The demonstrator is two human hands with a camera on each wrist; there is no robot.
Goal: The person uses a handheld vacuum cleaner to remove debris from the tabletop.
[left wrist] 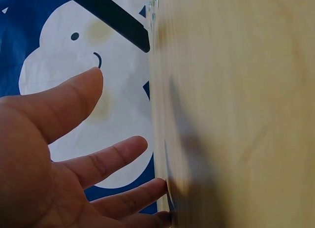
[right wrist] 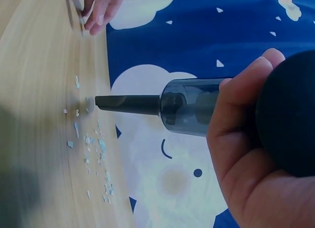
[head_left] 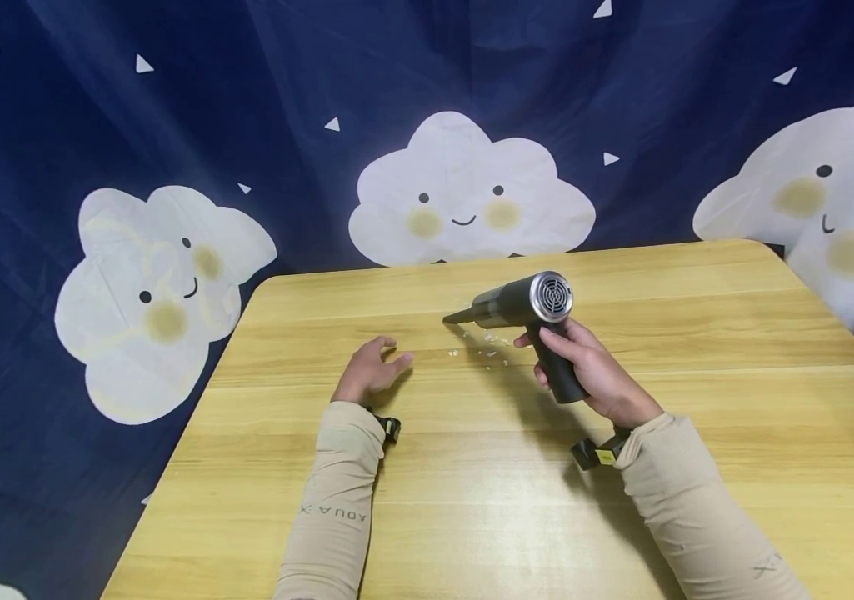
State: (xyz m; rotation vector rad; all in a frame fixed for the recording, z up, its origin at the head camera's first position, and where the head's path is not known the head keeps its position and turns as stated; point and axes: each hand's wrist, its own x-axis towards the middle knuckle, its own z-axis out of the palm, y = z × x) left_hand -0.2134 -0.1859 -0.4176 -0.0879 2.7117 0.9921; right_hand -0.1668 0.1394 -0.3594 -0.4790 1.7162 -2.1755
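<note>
My right hand (head_left: 597, 371) grips the handle of a black handheld vacuum cleaner (head_left: 507, 306). Its round silver vent faces up and back, and its narrow nozzle (right wrist: 130, 104) points left, the tip close over the wooden table. Small pale paper scraps (right wrist: 102, 144) lie scattered near that tip, some under the body in the head view. A clear smoky dust cup (right wrist: 189, 106) shows in the right wrist view. My left hand (head_left: 372, 368) hovers low over the table left of the nozzle, holding nothing, with its thumb and fingers spread apart in the left wrist view.
The wooden table (head_left: 464, 517) has rounded far corners. Behind its far edge hangs a dark blue curtain (head_left: 307, 92) with smiling white clouds. Each wrist carries a small black camera, such as the one at the right cuff (head_left: 597, 452).
</note>
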